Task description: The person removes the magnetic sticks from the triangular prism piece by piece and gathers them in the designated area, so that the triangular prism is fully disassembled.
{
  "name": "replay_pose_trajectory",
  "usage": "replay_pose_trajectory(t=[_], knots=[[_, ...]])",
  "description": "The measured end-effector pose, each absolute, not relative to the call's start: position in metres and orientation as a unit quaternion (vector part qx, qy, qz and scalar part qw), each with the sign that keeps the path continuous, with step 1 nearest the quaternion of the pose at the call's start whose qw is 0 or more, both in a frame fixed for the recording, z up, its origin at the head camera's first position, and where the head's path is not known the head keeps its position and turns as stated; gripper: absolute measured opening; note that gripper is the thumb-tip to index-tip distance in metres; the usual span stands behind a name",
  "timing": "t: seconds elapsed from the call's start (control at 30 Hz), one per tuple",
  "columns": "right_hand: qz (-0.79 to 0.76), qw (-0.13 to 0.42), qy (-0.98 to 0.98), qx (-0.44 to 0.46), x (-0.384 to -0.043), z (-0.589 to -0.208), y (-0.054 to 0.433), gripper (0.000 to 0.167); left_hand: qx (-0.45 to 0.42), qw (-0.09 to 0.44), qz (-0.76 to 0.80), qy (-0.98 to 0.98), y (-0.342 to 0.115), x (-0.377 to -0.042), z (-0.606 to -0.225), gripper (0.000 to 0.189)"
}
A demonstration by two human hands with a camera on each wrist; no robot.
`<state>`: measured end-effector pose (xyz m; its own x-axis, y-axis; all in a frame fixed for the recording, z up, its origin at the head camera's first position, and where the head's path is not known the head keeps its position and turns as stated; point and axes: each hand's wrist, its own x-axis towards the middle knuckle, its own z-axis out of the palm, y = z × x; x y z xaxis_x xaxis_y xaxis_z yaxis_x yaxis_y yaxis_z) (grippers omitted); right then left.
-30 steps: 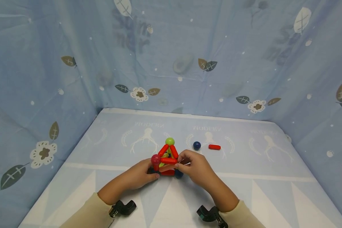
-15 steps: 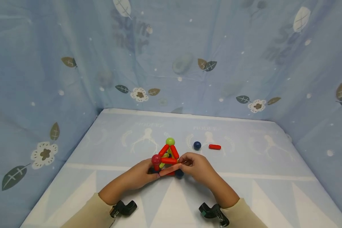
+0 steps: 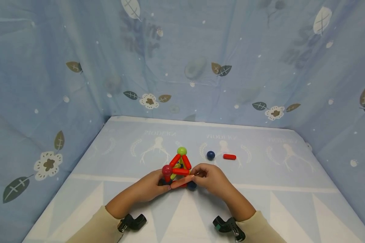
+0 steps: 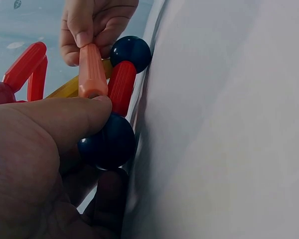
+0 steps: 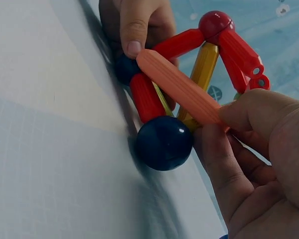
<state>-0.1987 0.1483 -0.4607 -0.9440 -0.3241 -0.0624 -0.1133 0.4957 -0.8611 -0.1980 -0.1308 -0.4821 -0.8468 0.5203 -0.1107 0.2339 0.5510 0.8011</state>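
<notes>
A frame of magnetic rods and balls stands on the table, with a red ball (image 3: 167, 169) at its upper left and a green ball (image 3: 181, 151) at the back. My right hand (image 3: 211, 176) pinches one end of a long orange rod (image 5: 182, 87) between thumb and fingers. The rod slants across the frame's front, above a short red rod (image 4: 122, 87) that joins two dark blue balls. My left hand (image 3: 152, 186) holds the left blue ball (image 4: 112, 143), its thumb at the orange rod's other end. Two red rods (image 5: 244, 55) end side by side near my right fingers.
Behind my right hand a loose dark blue ball (image 3: 211, 155) and a loose short red rod (image 3: 229, 157) lie on the table (image 3: 261, 216). A patterned blue cloth (image 3: 182, 67) hangs around the back and sides.
The orange rod's left end has come down and forward, onto my left thumb. My right hand has shifted slightly right with the rod; the left hand stays on the frame.
</notes>
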Motion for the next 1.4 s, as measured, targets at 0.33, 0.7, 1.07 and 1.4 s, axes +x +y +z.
replay_pose_trajectory(t=[0.33, 0.7, 1.07, 1.4], knots=[[-0.531, 0.126, 0.829, -0.124, -0.202, -0.464, 0.159, 0.015, 0.215, 0.151, 0.381, 0.887, -0.133, -0.197, -0.486, 0.045], [-0.570, 0.117, 0.808, -0.095, -0.208, -0.459, 0.189, 0.018, 0.201, 0.155, 0.375, 0.892, -0.130, -0.197, -0.484, 0.033], [-0.601, 0.068, 0.796, -0.035, -0.218, -0.459, 0.228, 0.022, 0.196, 0.162, 0.378, 0.890, -0.130, -0.198, -0.482, 0.032], [-0.641, 0.060, 0.765, 0.006, -0.227, -0.461, 0.261, 0.028, 0.192, 0.169, 0.383, 0.888, -0.130, -0.196, -0.480, 0.038]])
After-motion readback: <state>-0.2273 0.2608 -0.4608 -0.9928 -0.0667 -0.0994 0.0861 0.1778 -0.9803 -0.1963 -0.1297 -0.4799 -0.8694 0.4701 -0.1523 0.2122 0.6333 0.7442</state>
